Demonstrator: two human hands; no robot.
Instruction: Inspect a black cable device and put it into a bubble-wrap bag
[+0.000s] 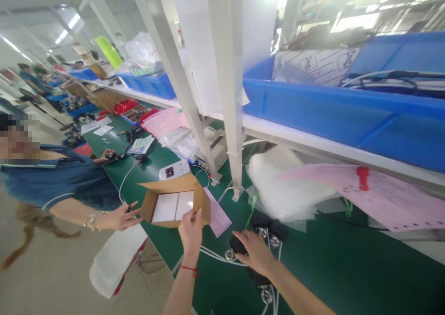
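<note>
while the left hand (190, 231) meets the carton (205, 206), the right hand (255, 252) has a black device (237, 246)

where the green bench (333, 264) meets the aisle, the open carton stands right by that edge, two white packs (166, 207) side by side inside it. the left hand's fingers are curled nearly closed at the carton's near corner; whether they pinch the cardboard, i cannot tell. further in from the aisle edge, the right hand is partly closed, fingers bent over the black device and thumb along its side, so it has hold of it. white cables (222, 258) run between the two hands, and more black devices (278, 230) with shiny round fittings lie just beside the right hand. a pink sheet (218, 214) lies next to the carton, toward the bench's shelf side, where clear plastic bags (285, 180) are heaped. across the carton, a co-worker's hand (123, 217) is near its other wall, fingers spread.
</note>
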